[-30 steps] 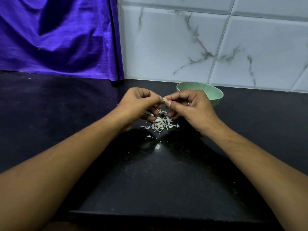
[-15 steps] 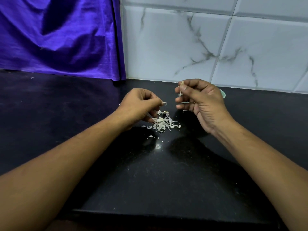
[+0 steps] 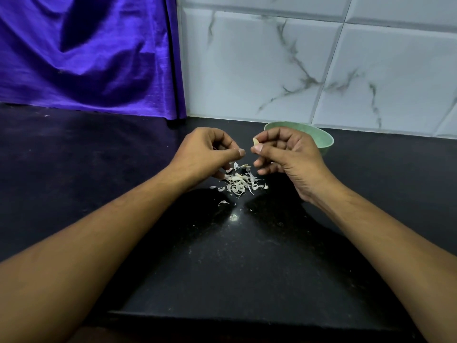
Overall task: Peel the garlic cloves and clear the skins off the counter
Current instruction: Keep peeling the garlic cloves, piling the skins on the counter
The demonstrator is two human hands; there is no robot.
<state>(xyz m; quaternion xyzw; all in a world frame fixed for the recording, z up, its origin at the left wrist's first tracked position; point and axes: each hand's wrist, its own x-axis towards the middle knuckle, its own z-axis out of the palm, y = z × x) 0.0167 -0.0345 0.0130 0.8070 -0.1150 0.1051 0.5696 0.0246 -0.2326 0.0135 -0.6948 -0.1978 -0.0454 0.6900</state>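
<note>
Right hand (image 3: 289, 159) is pinching a garlic clove (image 3: 256, 141) over loose skins (image 3: 238, 183). Left hand (image 3: 205, 152) is sitting curled, its hold unclear

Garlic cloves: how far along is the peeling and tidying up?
Done: a pile of pale papery garlic skins on the black counter suggests several cloves peeled. In hand: the right hand pinches a pale garlic clove, the left hand close beside it. Left: clearing those skins; what the green bowl holds is hidden.

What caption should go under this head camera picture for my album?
Right hand pinches a garlic clove near a pile of skins on the black counter, green bowl behind.
</note>
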